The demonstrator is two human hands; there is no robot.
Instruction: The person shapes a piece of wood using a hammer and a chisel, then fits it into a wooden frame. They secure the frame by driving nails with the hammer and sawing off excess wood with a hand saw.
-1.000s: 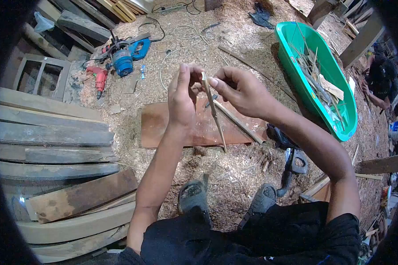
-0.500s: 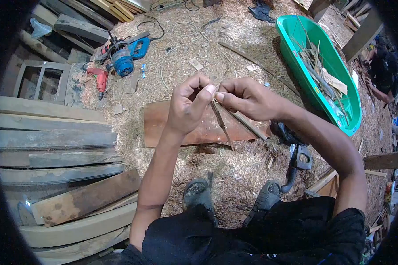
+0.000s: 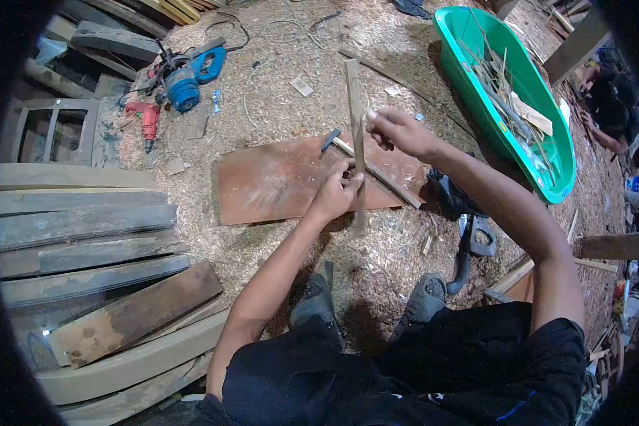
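Note:
A thin bamboo strip [image 3: 356,113] stands nearly upright in front of me. My left hand [image 3: 336,193] grips it low down, above a reddish-brown board [image 3: 270,184] lying on the sawdust floor. My right hand [image 3: 399,131] pinches a fine sliver at the strip's upper part, just to its right. A second stick with a dark end [image 3: 376,172] lies across the board behind my hands.
A green tub [image 3: 518,92] of bamboo offcuts sits at the right. Blue and red power tools [image 3: 181,82] lie at the upper left. Stacked planks [image 3: 85,241] fill the left side. My feet [image 3: 366,302] rest on the sawdust. Another person [image 3: 610,106] sits at far right.
My left hand has slid down the strip toward the board. My right hand stayed up and moved right. The strip now stands taller and more upright.

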